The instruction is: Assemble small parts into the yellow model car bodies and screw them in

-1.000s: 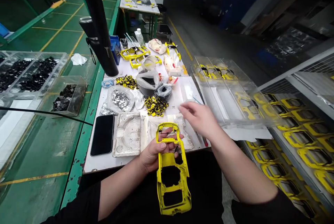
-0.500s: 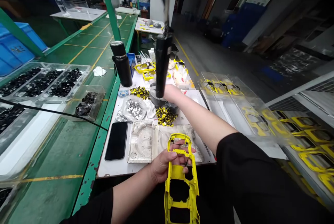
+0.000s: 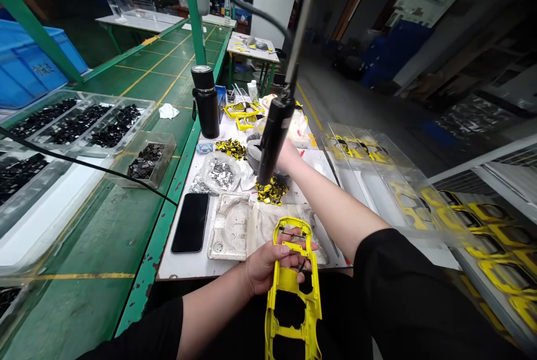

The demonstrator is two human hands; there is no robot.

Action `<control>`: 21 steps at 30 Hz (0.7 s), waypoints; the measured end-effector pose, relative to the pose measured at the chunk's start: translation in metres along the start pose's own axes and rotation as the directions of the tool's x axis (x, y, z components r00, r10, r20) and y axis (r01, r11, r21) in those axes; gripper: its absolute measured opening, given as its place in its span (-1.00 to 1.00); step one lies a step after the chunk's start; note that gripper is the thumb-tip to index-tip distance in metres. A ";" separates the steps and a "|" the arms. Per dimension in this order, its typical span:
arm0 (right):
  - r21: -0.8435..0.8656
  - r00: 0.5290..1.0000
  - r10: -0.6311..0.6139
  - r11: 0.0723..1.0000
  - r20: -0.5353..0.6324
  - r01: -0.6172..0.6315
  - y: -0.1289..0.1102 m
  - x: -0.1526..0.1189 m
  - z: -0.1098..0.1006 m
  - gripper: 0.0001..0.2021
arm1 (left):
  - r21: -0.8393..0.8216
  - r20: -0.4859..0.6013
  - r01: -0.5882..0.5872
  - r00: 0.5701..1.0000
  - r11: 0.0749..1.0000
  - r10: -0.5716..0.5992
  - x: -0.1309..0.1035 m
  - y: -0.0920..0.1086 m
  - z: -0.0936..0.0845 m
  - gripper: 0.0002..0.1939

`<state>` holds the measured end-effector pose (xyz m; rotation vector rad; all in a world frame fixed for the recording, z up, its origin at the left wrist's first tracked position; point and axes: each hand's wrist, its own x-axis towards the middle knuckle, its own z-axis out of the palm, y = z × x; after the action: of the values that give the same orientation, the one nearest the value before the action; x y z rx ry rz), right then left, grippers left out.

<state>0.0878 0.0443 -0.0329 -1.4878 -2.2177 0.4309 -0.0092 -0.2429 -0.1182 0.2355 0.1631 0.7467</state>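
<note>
My left hand (image 3: 268, 262) is closed around a long yellow plastic frame (image 3: 293, 279) with several openings, held low in front of my body. Its thumb lies over the frame's edge, and other fingers show through an opening. Across the frame's top runs a thin dark bar. My right hand (image 3: 286, 154) reaches over the worktable, close to a grey bowl (image 3: 254, 154). A black electric screwdriver (image 3: 274, 136), hanging tilted from above, covers its fingers, so whether it grips anything is hidden. Small yellow-and-black parts (image 3: 273, 191) lie in a pile below the screwdriver's tip.
On the worktable are a white moulded fixture (image 3: 229, 225), a phone (image 3: 191, 223), a bag of small silver parts (image 3: 221, 174) and a black flask (image 3: 205, 102). Trays of black parts (image 3: 119, 125) sit on the green conveyor at left. Yellow frames (image 3: 499, 237) fill racks at right.
The view has shifted slightly. The hanging screwdriver has swung toward me and now tilts more. My right hand stays behind it near the bowl; my left hand keeps hold of the yellow frame.
</note>
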 end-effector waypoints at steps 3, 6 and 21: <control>-0.011 0.998 0.049 0.999 -0.041 -0.050 -0.003 -0.005 -0.004 -0.95 | 0.003 0.005 0.005 1.000 1.000 -0.005 0.000 0.001 0.001 -0.18; 0.028 0.996 0.064 0.998 -0.066 -0.062 -0.006 -0.012 -0.009 -0.83 | -0.005 0.003 0.006 1.000 1.000 -0.006 0.000 0.000 0.000 -0.18; 0.377 0.988 0.132 0.922 -0.075 -0.094 -0.001 -0.087 -0.020 -0.81 | -0.001 0.001 -0.003 1.000 1.000 0.003 -0.001 0.000 0.001 -0.23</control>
<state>0.1257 -0.0365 -0.0312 -1.3985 -1.8502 0.7528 -0.0093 -0.2438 -0.1169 0.2355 0.1613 0.7499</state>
